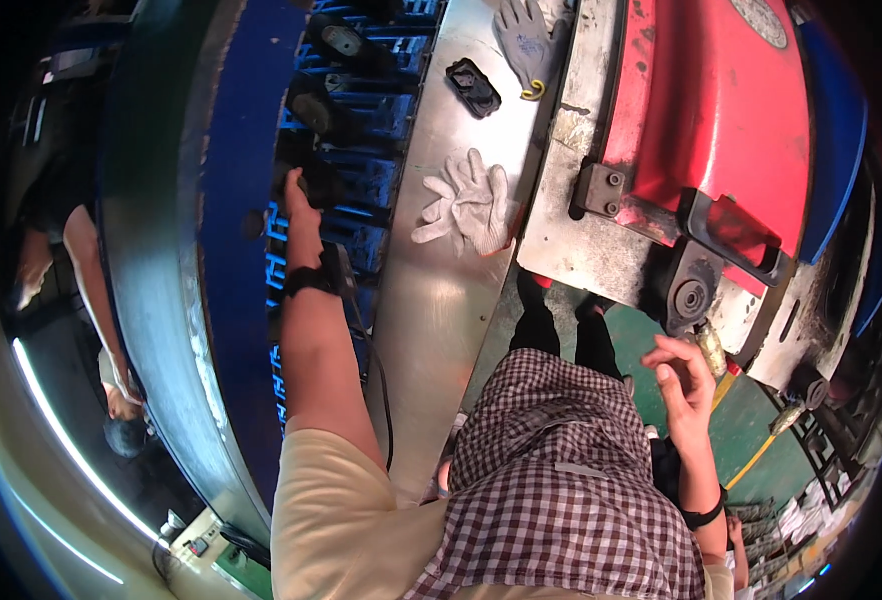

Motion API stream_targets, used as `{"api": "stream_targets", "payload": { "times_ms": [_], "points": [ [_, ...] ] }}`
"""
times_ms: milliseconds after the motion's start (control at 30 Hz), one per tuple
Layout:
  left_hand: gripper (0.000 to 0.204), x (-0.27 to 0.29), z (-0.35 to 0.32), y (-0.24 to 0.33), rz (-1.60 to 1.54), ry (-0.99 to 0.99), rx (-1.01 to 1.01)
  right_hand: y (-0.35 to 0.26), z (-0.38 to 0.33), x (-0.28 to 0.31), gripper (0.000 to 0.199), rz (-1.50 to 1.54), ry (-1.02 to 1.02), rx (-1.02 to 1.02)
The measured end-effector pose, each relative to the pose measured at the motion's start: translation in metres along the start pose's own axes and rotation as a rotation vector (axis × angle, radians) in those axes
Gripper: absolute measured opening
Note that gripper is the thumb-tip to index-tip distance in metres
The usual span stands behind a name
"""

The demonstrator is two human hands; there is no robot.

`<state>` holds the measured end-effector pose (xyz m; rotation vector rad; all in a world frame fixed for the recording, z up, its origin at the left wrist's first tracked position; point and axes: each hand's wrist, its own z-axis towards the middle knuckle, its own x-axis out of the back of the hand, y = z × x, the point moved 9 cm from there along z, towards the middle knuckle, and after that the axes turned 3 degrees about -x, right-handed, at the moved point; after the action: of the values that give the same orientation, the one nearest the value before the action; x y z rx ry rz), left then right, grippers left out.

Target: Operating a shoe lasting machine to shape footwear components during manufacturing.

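Observation:
My left arm stretches forward over a blue slatted rack [361, 240]. My left hand [303, 205] is at a dark object [323, 182] there; its fingers are partly lost in shadow, so their grip is unclear. Farther along the rack lie several dark, shoe-like pieces, one of them a rounded black piece [341, 40]. My right hand [683, 380] hangs in the air at the right, open, its fingers loosely curved and apart. Just beyond its fingertips is a handle wrapped in yellowish material [711, 350], on the red machine [701, 120].
A metal ledge [431, 330] runs between rack and machine, carrying white gloves [471, 205], a black tray-like piece [473, 88] and a grey glove [527, 45]. A dark cable [386, 400] crosses near my left arm. Another person [81, 240] is beyond the blue frame [241, 200].

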<state>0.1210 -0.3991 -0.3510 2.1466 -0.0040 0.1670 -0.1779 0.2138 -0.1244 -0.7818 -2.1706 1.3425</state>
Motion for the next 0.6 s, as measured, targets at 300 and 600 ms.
{"api": "stream_targets", "payload": {
  "times_ms": [300,600],
  "points": [
    [0.067,-0.035,-0.079,0.031,0.682,0.138,-0.794,0.039,-0.001,0.001,0.028,0.168,0.045,-0.161],
    [0.038,-0.129,-0.298,-0.065,0.982,-0.130,-1.032,0.025,0.012,-0.038,0.028,0.107,-0.093,-0.106]
  ]
}}
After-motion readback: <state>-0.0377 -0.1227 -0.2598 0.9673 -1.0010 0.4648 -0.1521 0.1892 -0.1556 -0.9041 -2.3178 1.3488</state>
